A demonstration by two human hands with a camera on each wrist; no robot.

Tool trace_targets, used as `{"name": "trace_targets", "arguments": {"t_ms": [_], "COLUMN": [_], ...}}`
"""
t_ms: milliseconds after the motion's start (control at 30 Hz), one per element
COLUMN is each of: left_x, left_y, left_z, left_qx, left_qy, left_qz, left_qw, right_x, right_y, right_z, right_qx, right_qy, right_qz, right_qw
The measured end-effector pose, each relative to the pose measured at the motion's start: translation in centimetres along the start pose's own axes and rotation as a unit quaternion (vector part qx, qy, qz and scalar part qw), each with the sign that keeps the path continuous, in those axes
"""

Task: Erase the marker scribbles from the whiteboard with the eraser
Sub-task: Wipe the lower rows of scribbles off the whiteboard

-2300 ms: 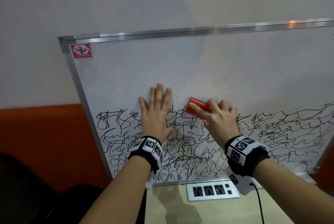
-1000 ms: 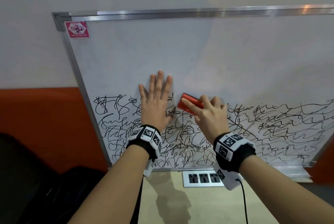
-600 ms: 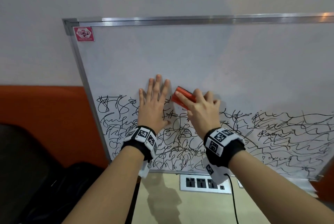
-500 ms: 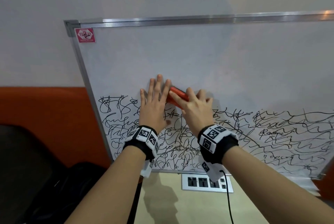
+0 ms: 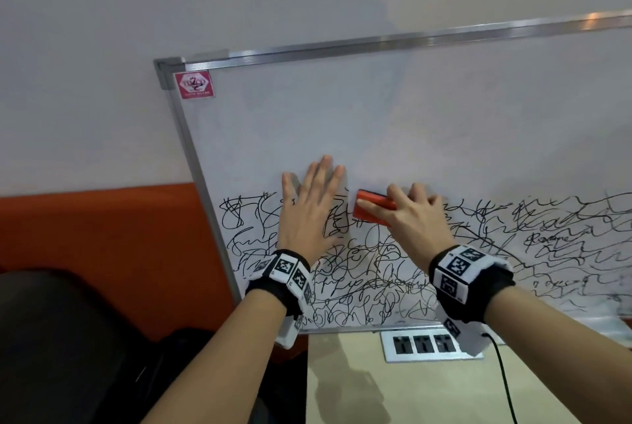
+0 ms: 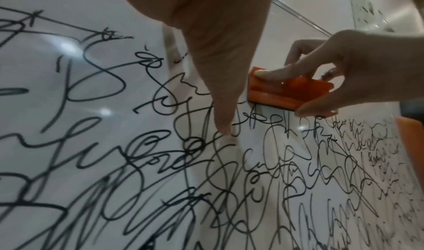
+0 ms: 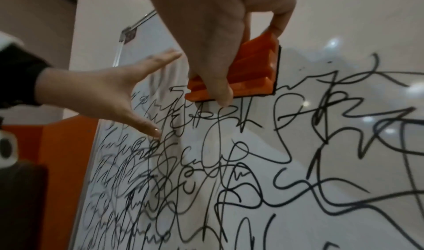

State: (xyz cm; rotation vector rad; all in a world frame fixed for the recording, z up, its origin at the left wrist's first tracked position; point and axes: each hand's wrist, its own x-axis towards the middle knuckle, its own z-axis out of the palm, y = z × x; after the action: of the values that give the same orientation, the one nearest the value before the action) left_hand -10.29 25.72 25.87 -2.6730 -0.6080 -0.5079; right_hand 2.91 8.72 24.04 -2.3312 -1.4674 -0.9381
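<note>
A metal-framed whiteboard (image 5: 376,122) leans against the wall, its upper part wiped white and its lower part covered in black scribbles (image 5: 369,273). My right hand (image 5: 410,218) grips an orange eraser (image 5: 371,208) (image 6: 286,94) (image 7: 243,76), pressed flat on the board at the top edge of the scribbles. My left hand (image 5: 309,208) (image 7: 110,90) lies flat on the board just left of the eraser, fingers straight and spread, thumb tip (image 6: 226,128) on the scribbles.
A power strip (image 5: 424,343) with a black cable (image 5: 506,386) lies on the beige table (image 5: 359,386) under the board's lower frame. An orange panel (image 5: 102,245) runs along the wall at left. A dark bag or seat (image 5: 68,348) sits at lower left.
My right hand has slid the eraser back to the right, away from the left fingers it was nearly touching half a second ago. My left hand stays flat in the same spot.
</note>
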Motion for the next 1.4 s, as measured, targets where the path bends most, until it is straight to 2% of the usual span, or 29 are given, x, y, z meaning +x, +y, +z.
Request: {"name": "trace_targets", "arguments": {"t_ms": [100, 200, 333, 500, 567, 700, 867, 967, 1033, 1100, 1167, 1200, 1267, 1333, 1400], "left_x": [0.0, -0.1, 0.0, 0.1, 0.0, -0.1, -0.1, -0.2, -0.3, -0.4, -1.2, -1.9, -3.5, -4.9, -5.3], "left_y": [-2.0, -2.8, -3.1, -3.5, -3.3, -3.5, -3.4, -3.3, -3.7, -4.1, -4.6, -5.0, -6.3, -8.0, -9.5], "left_z": [0.2, 0.5, 1.0, 1.8, 1.7, 1.8, 1.6, 1.4, 1.2, 0.9, 0.6, 0.6, 1.7, 3.5, 5.1], "left_qx": [-0.015, -0.008, 0.007, 0.024, 0.023, 0.016, 0.001, -0.006, -0.009, -0.060, -0.174, -0.232, -0.327, -0.382, -0.421], "left_qy": [0.024, 0.013, 0.021, 0.036, 0.040, 0.045, 0.047, 0.044, 0.040, 0.069, 0.144, 0.192, 0.282, 0.303, 0.261], "left_qz": [-0.055, -0.046, -0.041, -0.033, -0.037, -0.035, -0.034, -0.035, -0.024, 0.005, -0.011, -0.061, -0.207, -0.339, -0.426], "left_qw": [0.998, 0.999, 0.999, 0.999, 0.998, 0.998, 0.998, 0.998, 0.999, 0.996, 0.974, 0.952, 0.878, 0.804, 0.757], "right_x": [0.3, 1.7, 0.1, 0.7, 1.2, -0.3, 1.5, 1.9, 1.2, 0.6, 0.8, 1.1, 1.6, 1.3, 0.5], "right_y": [-0.1, -2.2, -3.6, -2.4, -3.0, -3.2, -3.7, -5.4, -5.4, -4.9, -4.8, -4.9, -5.5, -5.6, -5.1], "right_z": [-0.8, -1.0, 1.1, 0.6, 0.6, 2.0, 0.8, 1.4, 2.1, 1.9, 1.4, 1.2, 1.2, 1.7, 2.1], "right_qx": [0.006, 0.011, 0.019, 0.009, 0.017, 0.012, 0.024, 0.033, 0.031, 0.025, 0.029, 0.032, 0.032, 0.031, 0.023], "right_qy": [0.042, 0.060, 0.020, 0.075, 0.068, 0.033, 0.063, 0.055, 0.043, 0.041, 0.057, 0.061, 0.051, 0.035, 0.030], "right_qz": [0.057, 0.083, 0.053, 0.072, 0.071, 0.022, 0.052, 0.032, 0.008, 0.005, 0.043, 0.060, 0.070, 0.042, 0.016], "right_qw": [0.997, 0.995, 0.998, 0.995, 0.995, 0.999, 0.996, 0.997, 0.999, 0.999, 0.997, 0.996, 0.996, 0.998, 0.999]}}
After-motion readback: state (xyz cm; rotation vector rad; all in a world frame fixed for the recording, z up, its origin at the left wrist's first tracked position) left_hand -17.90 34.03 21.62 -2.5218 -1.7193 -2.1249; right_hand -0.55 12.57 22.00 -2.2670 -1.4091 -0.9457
